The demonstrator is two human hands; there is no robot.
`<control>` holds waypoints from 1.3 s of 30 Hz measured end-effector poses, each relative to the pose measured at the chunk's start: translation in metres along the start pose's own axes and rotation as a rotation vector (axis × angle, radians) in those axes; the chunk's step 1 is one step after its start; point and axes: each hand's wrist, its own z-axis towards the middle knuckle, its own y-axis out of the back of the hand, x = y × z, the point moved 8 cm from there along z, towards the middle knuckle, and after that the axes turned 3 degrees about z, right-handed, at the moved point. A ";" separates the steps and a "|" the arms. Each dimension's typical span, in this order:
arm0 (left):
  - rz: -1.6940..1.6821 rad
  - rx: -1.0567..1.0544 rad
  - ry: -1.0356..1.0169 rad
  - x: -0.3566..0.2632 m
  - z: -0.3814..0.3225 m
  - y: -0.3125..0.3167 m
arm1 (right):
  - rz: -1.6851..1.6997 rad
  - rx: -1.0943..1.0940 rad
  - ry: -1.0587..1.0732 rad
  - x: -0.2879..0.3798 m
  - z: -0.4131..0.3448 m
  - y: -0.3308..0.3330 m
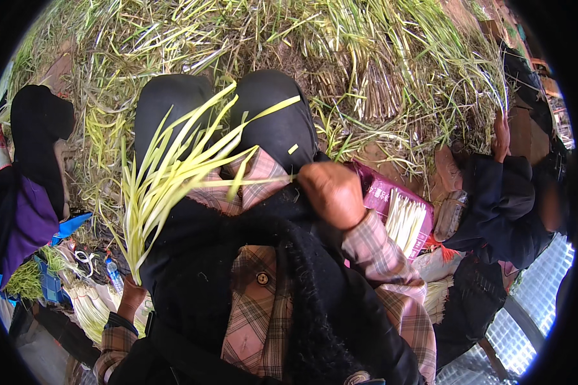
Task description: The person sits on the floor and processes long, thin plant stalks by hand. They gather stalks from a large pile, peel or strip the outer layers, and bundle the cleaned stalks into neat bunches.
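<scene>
A loose fan of pale yellow-green leaves (pixel 173 178), like blanched chives, spreads over my dark-trousered lap. My left hand (pixel 133 293), low at the left and partly hidden, grips the bundle by its lower end. In front of my right side, my right hand (pixel 331 193) is closed at the end of a single thin stalk (pixel 265 181), which stretches across from the bundle. That hand is slightly blurred, and its fingertips are hidden. Just beyond my right wrist, trimmed white stalks (pixel 405 219) lie together on a purple printed bag (pixel 373 185). A short leaf scrap (pixel 293 148) rests on my right knee.
Cut leaves and dry stalks (pixel 375 72) cover the ground ahead. One person's purple sleeve (pixel 33 216) is at the left; another person's raised hand (pixel 501 134) is at the right. A plastic bottle (pixel 113 274) and bundled pale stalks (pixel 84 308) are at lower left.
</scene>
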 end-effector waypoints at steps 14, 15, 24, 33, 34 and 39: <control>-0.687 -0.017 0.067 -0.089 0.003 0.033 | 0.926 -0.143 -0.780 -0.172 0.025 -0.065; -0.744 0.027 -0.006 -0.115 0.004 0.044 | 0.987 -0.051 -0.829 -0.169 0.025 -0.092; -1.131 0.367 -0.488 -0.354 0.034 0.161 | 0.578 0.095 -0.672 -0.109 -0.031 -0.055; -1.372 0.273 -0.777 -0.527 0.101 0.190 | 0.639 0.153 -0.148 0.053 0.047 0.030; -1.382 0.297 -0.813 -0.542 0.101 0.192 | 0.724 0.169 -0.153 0.060 0.056 0.024; -1.451 0.311 -1.039 -0.589 0.112 0.191 | 1.385 0.400 -0.302 0.091 0.104 -0.016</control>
